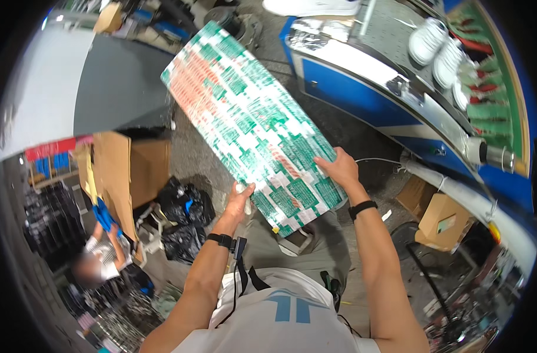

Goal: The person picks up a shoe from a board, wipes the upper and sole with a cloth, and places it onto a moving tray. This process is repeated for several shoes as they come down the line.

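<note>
Between my hands is a long, flat rectangular panel (262, 126) with a printed pattern of green, white and orange-red blocks. It slants from my waist up toward the far left; whether it is a board or a shallow box I cannot tell. My left hand (238, 201) grips its near left edge, thumb on top. On the right edge, my right hand (341, 168) holds on with the thumb over the printed face and the other fingers mostly hidden underneath. A small yellow piece (275, 230) shows at the panel's near corner.
A blue-sided conveyor machine (345, 88) carries white shoes (427, 41) at the right. A grey tabletop (124, 85) stands at left. Cardboard (112, 176), black bags (186, 203) and a co-worker holding something blue (106, 259) are lower left; an opened carton (444, 222) lies right.
</note>
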### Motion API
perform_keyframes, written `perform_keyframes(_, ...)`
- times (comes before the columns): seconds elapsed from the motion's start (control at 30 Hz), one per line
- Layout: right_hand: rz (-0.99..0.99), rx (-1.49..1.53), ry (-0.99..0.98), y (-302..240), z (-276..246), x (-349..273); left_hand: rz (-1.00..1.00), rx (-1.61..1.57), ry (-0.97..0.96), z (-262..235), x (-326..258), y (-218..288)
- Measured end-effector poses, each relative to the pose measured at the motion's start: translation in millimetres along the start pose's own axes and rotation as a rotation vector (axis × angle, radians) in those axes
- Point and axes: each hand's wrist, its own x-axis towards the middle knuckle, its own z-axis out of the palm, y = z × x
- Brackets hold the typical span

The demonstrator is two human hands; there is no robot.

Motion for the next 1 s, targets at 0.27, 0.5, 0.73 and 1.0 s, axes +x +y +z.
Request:
perform_keyframes(0.27,0.13,0.402,0.199,-9.7,90.6,-30.9,0.268,0.216,0.082,-50.6,-7.4,64.2)
perform_keyframes(0.5,0.131,0.369,0.321,-27.6,98.6,-56.5,0.307,0.288,0.099,-69.9,-12.1,77.5)
perform_keyframes(0.73,0.141,0.335,0.256,-35.4,83.9,-84.6,0.206,0.101,-0.041,-78.5,-9.6,53.9)
perform_keyframes(1.0,0.115,0.29,0.324,-31.5,103.3,-52.3,0.369,-0.21,-0.096,-91.6,67.3,116.7)
